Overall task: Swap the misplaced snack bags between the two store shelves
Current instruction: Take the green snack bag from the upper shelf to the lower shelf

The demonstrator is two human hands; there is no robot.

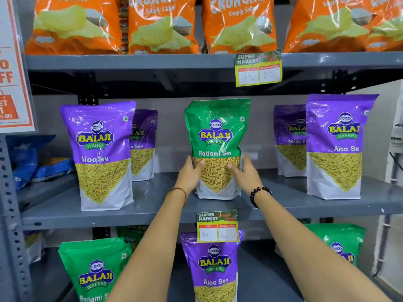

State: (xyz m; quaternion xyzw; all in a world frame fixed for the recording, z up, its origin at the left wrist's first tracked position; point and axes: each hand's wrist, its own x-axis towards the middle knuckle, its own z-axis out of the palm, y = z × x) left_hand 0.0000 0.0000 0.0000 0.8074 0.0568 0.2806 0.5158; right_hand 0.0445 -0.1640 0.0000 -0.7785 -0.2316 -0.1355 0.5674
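Both hands are up on the green bag (217, 147) right now, the left hand (189, 174) pressed to its left flank and the right hand (246, 172) to its right, palms facing in with the bag caught between them low down, thumbs on its clear window. The bag stands upright on the middle shelf (152, 211), its base seemingly down on the board, so by the look of it the swap has barely begun: nothing has changed shelves. Directly below the hands, between the two forearms, the stray purple bag (214, 269) waits on the lower shelf, untouched. Both moves look left to do, green down and purple up. Count it off: four purple bags on the middle shelf, two left of the hands and two right, against that single green one. Below the arms, one purple bag among at least three green ones, two to the left and one to the right, partly hidden. Above the hands, five orange bags line the top shelf.
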